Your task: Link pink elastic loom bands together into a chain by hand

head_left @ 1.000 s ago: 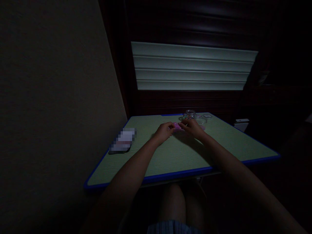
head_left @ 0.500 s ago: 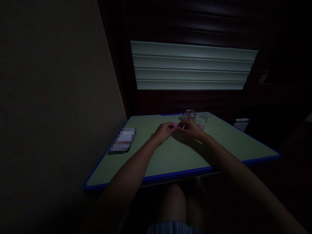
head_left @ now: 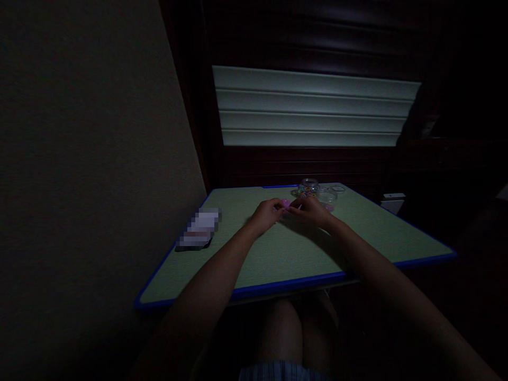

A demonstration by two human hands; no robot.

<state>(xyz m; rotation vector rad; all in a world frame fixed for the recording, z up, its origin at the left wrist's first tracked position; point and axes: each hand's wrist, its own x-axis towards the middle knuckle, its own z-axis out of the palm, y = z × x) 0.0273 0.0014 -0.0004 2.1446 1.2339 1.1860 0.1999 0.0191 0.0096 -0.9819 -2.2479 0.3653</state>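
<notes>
Both hands meet above the far middle of the green table (head_left: 254, 264). A small pink-purple piece (head_left: 286, 203) sits between them; its exact kind is too small and dim to make out. My left hand (head_left: 266, 216) is closed on the piece's left side, its fingertips pinched. From the right, my right hand (head_left: 311, 211) pinches at the same piece with thumb and forefinger. Just behind the right hand stand a clear jar (head_left: 308, 187) of colourful small rings and a clear round tub (head_left: 327, 198) with something pink at its bottom.
A clear lid (head_left: 338, 189) lies near the table's back right corner. At the left edge rests a flat, blurred-out object (head_left: 199, 229). A wall (head_left: 99, 159) rises close on the left, and dark wooden panelling stands behind the table. The table has a blue rim (head_left: 293, 286).
The right hand's fingers have drawn slightly closer to the pink piece and tightened. The left hand stays nearly where it was, and the other things have not moved.
</notes>
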